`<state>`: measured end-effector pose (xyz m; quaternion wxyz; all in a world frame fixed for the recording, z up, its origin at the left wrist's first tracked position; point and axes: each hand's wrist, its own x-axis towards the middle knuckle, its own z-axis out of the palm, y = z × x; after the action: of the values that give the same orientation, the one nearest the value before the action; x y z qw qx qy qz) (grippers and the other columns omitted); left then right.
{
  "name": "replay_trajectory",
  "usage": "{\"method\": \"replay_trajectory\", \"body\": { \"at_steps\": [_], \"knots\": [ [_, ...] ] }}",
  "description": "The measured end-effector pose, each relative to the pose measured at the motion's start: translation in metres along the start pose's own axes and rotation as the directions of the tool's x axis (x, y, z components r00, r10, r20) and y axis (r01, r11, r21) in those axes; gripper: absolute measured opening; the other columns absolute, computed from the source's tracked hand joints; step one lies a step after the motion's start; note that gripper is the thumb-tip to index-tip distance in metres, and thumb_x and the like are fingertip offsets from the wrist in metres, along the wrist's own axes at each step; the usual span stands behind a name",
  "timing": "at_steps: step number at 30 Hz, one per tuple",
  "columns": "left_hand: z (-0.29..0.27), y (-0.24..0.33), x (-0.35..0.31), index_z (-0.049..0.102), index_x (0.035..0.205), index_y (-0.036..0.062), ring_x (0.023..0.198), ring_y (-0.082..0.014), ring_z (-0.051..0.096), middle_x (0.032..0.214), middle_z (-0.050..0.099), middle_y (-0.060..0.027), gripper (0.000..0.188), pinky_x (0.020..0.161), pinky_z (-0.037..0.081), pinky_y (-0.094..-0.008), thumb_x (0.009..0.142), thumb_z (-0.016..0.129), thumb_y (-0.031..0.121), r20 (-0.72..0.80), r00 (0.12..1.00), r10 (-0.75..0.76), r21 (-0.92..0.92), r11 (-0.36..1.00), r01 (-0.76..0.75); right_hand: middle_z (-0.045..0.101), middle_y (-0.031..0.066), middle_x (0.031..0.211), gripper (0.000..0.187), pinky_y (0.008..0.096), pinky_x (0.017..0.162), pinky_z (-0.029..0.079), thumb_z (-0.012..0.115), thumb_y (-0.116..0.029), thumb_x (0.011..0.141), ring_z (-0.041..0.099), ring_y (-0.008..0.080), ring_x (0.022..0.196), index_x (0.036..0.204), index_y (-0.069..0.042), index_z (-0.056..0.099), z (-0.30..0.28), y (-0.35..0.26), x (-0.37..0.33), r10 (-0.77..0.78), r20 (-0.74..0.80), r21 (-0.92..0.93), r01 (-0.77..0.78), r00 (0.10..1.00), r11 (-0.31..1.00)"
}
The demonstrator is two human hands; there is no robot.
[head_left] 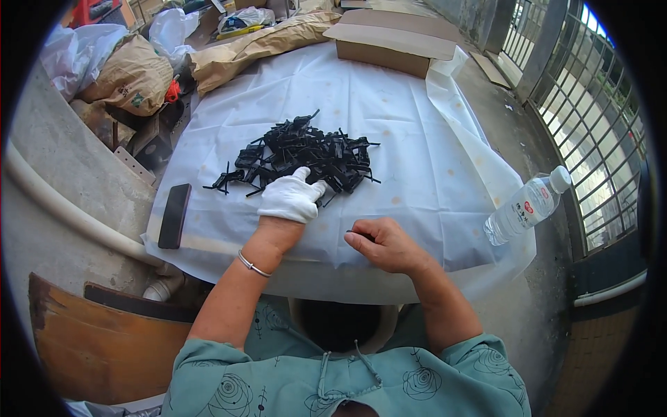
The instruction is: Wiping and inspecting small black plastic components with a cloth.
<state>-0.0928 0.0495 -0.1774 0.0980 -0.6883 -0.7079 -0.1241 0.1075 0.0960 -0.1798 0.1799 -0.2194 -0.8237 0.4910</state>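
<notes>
A heap of small black plastic parts point(306, 149) with thin protruding legs lies at the middle of the cloth-covered table. My left hand point(288, 200), in a white glove, reaches over the near side of the heap. Its visible fingertips are apart among the parts, and none is plainly gripped. To the right of it, my bare right hand point(382, 243) is closed near the table's front edge. A dark bit shows between its thumb and curled fingers, too small to name.
A dark phone point(174, 216) lies at the table's left edge. On the right a clear water bottle point(524, 208) appears tilted by the lens. An open cardboard box point(382, 57) sits at the far edge, beside brown wrapping paper point(257, 50). Under the front edge is a dark round container point(340, 323).
</notes>
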Motion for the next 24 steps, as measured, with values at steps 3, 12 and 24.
{"method": "replay_trajectory", "body": {
  "at_steps": [3, 12, 24],
  "knots": [
    [0.011, -0.003, -0.004, 0.064, 0.099, 0.0077, 0.092, -0.0334, 0.058, 0.107, 0.057, -0.0205, 0.024, 0.078, 0.047, -0.0383, 0.078, 0.053, 0.010, -0.142, 0.988, 0.060, -0.185, 0.979, -0.086, 0.051, 0.0169, 0.058, 0.024, 0.0341, 0.052, 0.040, 0.056, -0.020, 0.083, 0.045, 0.0249, 0.050, 0.073, 0.002, 0.055, 0.001, 0.007, 0.001, -0.005, -0.108, -0.033, 0.001, 0.994, 0.999],
    [-0.013, 0.031, -0.047, 0.061, 0.099, 0.0003, 0.093, -0.0236, 0.054, 0.093, 0.060, -0.0122, 0.027, 0.082, 0.043, -0.0313, 0.080, 0.066, 0.019, -0.301, 0.945, -0.131, -0.542, 0.839, -0.057, 0.050, 0.0048, 0.063, 0.029, 0.0279, 0.045, 0.038, 0.069, -0.006, 0.072, 0.046, 0.0165, 0.048, 0.098, -0.004, 0.054, 0.029, -0.007, -0.003, -0.502, -0.281, -0.213, 0.457, 0.818, 0.863],
    [0.005, 0.047, -0.066, 0.051, 0.107, 0.0026, 0.075, -0.0058, 0.051, 0.089, 0.057, -0.0029, 0.027, 0.064, 0.043, -0.0199, 0.084, 0.061, 0.010, 0.258, 0.910, -0.323, -0.966, -0.055, 0.254, 0.052, 0.0064, 0.064, 0.024, 0.0328, 0.047, 0.043, 0.068, -0.005, 0.070, 0.053, 0.0241, 0.053, 0.089, -0.004, 0.054, 0.037, -0.011, -0.006, -0.703, -0.135, -0.422, 0.601, 0.698, 0.678]
  ]
}}
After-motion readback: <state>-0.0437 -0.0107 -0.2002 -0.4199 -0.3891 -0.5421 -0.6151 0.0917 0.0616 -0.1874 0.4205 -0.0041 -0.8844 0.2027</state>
